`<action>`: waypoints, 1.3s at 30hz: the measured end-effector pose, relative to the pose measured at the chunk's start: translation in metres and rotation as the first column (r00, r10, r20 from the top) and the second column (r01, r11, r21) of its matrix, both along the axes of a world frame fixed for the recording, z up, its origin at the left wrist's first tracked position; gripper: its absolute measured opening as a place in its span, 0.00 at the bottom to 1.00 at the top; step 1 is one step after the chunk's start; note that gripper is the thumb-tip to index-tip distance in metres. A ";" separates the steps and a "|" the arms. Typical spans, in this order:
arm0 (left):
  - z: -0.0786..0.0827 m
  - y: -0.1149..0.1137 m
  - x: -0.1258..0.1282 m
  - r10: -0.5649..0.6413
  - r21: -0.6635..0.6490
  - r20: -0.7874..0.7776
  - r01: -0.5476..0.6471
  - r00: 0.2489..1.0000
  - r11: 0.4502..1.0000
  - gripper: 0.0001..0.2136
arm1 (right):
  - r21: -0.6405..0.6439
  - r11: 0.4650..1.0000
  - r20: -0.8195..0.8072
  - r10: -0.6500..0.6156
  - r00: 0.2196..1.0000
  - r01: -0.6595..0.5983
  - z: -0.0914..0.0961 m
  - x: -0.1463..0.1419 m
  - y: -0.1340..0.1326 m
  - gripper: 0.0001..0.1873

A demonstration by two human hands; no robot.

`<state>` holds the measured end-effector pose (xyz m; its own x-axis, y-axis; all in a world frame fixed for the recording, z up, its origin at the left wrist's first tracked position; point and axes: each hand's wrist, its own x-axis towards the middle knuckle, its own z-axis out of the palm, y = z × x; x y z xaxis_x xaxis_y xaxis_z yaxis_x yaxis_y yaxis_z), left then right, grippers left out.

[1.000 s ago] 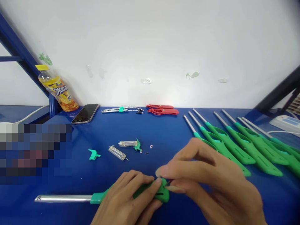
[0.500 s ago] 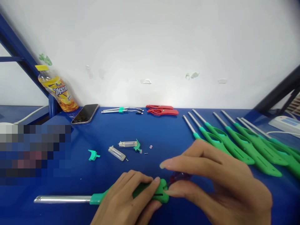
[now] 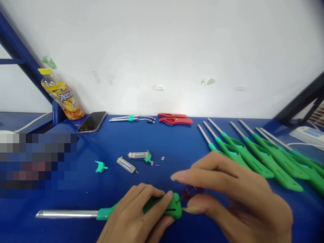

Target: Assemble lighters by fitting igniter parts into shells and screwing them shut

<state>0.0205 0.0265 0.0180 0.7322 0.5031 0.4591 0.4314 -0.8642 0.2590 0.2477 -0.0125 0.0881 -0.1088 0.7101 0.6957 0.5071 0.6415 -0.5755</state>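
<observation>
My left hand is closed over a green lighter with a long metal tube, lying flat near the front of the blue table. Its handle end sticks out past my fingertips. In my right hand is a screwdriver with a dark purple and red handle, partly hidden by the fingers. Its thin shaft slants down to the hole at the lighter's end. Beyond my hands lie two clear fuel tanks, a teal trigger piece, a small screw and a little metal plate.
Several green lighters lie in a row at the right. Red handle shells and metal tubes with wires rest along the wall. A phone and a drink bottle are at the back left.
My right hand has shifted slightly, and more of the screwdriver's handle and shaft shows between the fingers. My left hand still holds the lighter in the same place.
</observation>
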 end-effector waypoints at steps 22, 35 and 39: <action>0.001 0.001 0.001 -0.004 0.035 -0.009 0.004 1.000 0.999 0.14 | -0.013 0.999 -0.083 0.047 0.995 -0.049 0.000 -0.003 0.001 0.12; 0.005 0.003 0.005 -0.006 0.118 0.013 0.004 1.000 0.993 0.13 | 0.015 0.987 -0.047 -0.159 0.986 0.160 -0.001 -0.011 -0.002 0.10; 0.005 0.005 0.008 -0.024 0.169 0.001 0.024 1.000 0.985 0.13 | 0.037 0.861 -0.181 -0.493 0.851 0.507 -0.004 -0.009 -0.002 0.05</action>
